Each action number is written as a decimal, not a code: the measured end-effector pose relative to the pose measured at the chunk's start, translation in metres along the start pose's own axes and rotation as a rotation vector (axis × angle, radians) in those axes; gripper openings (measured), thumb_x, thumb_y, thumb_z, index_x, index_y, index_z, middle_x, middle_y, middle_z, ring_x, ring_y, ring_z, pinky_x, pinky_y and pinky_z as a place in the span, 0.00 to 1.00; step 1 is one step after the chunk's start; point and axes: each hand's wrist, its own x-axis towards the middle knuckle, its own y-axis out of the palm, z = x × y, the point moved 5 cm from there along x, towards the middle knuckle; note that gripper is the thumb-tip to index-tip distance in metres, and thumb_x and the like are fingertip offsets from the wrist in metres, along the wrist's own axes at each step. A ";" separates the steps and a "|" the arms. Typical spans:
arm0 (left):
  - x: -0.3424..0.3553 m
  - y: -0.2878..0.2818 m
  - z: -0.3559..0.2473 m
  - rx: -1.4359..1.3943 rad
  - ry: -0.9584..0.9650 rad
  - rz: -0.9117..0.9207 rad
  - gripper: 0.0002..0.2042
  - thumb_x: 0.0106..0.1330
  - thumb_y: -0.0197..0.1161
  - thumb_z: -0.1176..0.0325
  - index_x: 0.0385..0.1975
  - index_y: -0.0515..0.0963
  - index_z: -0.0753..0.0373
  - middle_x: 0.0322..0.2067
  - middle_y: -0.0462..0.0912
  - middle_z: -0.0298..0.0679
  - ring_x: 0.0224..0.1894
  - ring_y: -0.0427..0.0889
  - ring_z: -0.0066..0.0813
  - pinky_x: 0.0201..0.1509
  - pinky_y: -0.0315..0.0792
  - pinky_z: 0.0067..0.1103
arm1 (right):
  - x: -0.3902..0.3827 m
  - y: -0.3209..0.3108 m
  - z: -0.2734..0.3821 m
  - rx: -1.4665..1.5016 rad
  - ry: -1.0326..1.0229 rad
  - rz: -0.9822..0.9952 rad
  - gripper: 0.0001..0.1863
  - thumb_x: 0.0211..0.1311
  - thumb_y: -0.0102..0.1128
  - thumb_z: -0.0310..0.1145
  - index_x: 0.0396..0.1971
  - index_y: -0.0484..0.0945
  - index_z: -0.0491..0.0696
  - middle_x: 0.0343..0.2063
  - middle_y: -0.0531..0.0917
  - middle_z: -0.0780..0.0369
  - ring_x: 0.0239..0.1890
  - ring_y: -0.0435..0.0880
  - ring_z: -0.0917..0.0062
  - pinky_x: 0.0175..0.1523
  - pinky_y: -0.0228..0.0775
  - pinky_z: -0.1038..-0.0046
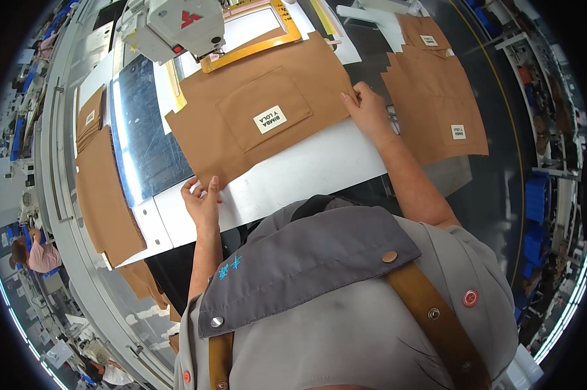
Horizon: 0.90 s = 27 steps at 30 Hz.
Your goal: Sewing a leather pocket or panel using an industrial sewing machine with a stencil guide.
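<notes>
In the head view, your right hand (369,110) grips the right edge of a brown fabric panel (235,83) between thumb and fingers. Your left hand (203,203) is at the panel's near left corner, its thumb raised and apart from the fingers; you cannot tell here whether it is closed on the cloth.

The panel lies at a slant across the white tabletop (300,170), in front of you, with 1 patch pocket (241,122) bearing 1 white label (270,119). Its far edge meets the orange clamp frame (292,27), beside the white sewing machine head (176,27); which of the 2 lies on top, panel or frame, is unclear.

To your left, a bluish clear sheet (151,133) separates the panel from more brown fabric pieces (105,195). To your right, beyond your right hand, labelled brown panels (430,107) lie on a dark surface (459,179).
</notes>
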 end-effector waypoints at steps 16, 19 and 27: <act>-0.106 0.268 -0.089 0.165 0.209 1.346 0.22 0.70 0.66 0.74 0.62 0.71 0.69 0.56 0.83 0.48 0.62 0.80 0.35 0.67 0.71 0.30 | -0.039 -0.246 -0.188 0.058 0.134 -0.673 0.16 0.70 0.64 0.41 0.48 0.81 0.46 0.42 0.89 0.54 0.46 0.89 0.63 0.50 0.79 0.65; -0.142 0.313 -0.102 0.270 0.422 1.522 0.28 0.70 0.67 0.68 0.68 0.67 0.63 0.61 0.80 0.41 0.61 0.80 0.36 0.65 0.72 0.31 | -0.080 -0.286 -0.247 -0.080 0.287 -0.734 0.15 0.71 0.63 0.40 0.49 0.81 0.46 0.42 0.88 0.54 0.47 0.88 0.63 0.52 0.78 0.67; -0.121 0.312 -0.084 0.462 0.394 1.380 0.18 0.69 0.68 0.66 0.57 0.79 0.61 0.54 0.85 0.42 0.53 0.86 0.35 0.55 0.78 0.30 | -0.142 -0.287 -0.344 -0.501 0.580 -0.914 0.20 0.69 0.65 0.45 0.55 0.81 0.52 0.47 0.85 0.59 0.49 0.86 0.68 0.55 0.76 0.67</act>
